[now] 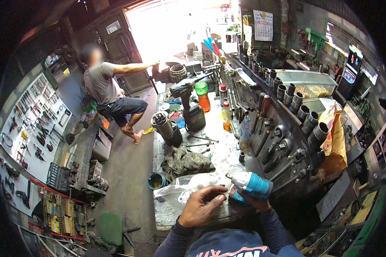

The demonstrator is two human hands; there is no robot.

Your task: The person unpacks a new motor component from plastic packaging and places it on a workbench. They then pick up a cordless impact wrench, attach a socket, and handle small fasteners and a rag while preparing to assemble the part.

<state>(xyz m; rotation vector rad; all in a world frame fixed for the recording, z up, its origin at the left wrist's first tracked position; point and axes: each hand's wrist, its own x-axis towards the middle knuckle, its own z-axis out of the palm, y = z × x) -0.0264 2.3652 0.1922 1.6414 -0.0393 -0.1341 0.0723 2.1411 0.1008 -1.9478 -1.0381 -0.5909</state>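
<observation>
Two hands are working at the near edge of a cluttered grey metal workbench [227, 158]. Right hand [256, 202] is gripping a small blue-and-white cordless power tool [249, 185], fingers clamped around its body, nose pointing left. Left hand [201, 206] is resting just beside the tool's tip, fingers curled together and pinching at something too small to tell, touching a crumpled clear plastic bag [182, 186] lying on the bench. Just beyond, a dirty grey rag [188, 162] is lying in a heap. Farther back, a large black cordless impact wrench [188, 103] is standing upright, with a metal cylinder part [165, 127] to its left and an orange bottle with a green cap [203, 97] behind. Rows of black sockets [296, 103] are lining the right-hand rack. Far off, a person in a grey shirt [105, 92] is leaning toward the bright doorway.
</observation>
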